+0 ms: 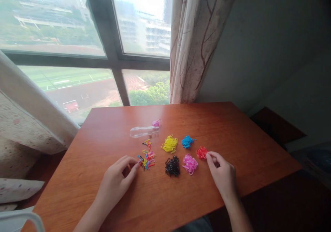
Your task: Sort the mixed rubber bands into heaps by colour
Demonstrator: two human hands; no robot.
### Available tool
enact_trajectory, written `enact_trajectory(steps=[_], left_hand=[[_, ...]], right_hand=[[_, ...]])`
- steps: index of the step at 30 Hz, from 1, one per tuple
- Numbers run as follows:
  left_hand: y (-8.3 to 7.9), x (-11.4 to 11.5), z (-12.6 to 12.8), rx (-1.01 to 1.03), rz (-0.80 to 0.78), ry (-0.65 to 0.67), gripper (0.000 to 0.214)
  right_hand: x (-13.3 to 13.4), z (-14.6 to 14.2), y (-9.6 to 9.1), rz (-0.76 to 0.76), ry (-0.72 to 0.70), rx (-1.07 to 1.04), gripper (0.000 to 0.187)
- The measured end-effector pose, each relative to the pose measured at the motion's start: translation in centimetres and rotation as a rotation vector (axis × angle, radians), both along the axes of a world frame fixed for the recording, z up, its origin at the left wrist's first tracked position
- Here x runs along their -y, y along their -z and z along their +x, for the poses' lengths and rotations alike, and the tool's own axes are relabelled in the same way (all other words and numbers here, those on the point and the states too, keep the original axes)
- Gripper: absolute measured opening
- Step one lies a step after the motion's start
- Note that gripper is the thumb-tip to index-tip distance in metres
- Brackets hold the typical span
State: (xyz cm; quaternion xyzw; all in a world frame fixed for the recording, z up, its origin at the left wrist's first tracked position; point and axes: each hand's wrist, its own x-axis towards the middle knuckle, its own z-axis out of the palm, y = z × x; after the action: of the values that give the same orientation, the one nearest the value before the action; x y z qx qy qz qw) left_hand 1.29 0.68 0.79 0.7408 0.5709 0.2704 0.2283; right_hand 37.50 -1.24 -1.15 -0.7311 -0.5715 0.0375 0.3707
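Observation:
My left hand (120, 173) rests at the left edge of a mixed heap of small plastic safety pins (148, 159), its thumb and index fingertips together against the heap; whatever lies between them is too small to make out. My right hand (219, 170) pinches at the right edge of the red pin pile (201, 152), its fingertips closed on a red pin there. Between the hands lie separate piles of yellow pins (170, 144), blue pins (187, 142), black pins (172, 166) and pink pins (190, 164).
Behind the mixed heap, a clear plastic bottle (142, 132) lies on its side with a pink piece (156, 123) at its right end. The brown wooden table (124, 204) stands against a window with curtains (186, 52). A white curved rail (23, 218) shows at lower left.

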Motion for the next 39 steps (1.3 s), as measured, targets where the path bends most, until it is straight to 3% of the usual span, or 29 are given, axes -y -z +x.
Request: enact_trajectory(steps=[11, 15, 19, 23, 30, 39], left_hand=[[0.0, 0.0, 0.2, 0.045, -0.061, -0.031, 0.026], [-0.3, 0.0, 0.3, 0.07, -0.078, -0.038, 0.028], [-0.4, -0.2, 0.3, 0.063, -0.073, -0.053, 0.028], [-0.8, -0.9, 0.4, 0.016, -0.045, -0.066, 0.024], [-2.2, -3.3, 1.1, -0.145, -0.014, 0.014, 0.019], [-1.9, -4.8, 1.3, -0.284, -0.085, 0.045, 0.019]], right_hand=[[-1.0, 1.0, 0.9, -0.081, 0.031, 0.004, 0.048], [-0.7, 0.5, 0.3, -0.002, 0.041, 0.006, 0.047], [0.2, -2.3, -0.6, 0.104, -0.049, -0.039, 0.04], [1.4, -7.1, -1.0, 0.129, -0.304, -0.107, 0.025], [3.8, -14.8, -0.2, 0.081, -0.632, -0.159, 0.02], [4.2, -16.1, -0.2, 0.001, -0.707, -0.109, 0.02]])
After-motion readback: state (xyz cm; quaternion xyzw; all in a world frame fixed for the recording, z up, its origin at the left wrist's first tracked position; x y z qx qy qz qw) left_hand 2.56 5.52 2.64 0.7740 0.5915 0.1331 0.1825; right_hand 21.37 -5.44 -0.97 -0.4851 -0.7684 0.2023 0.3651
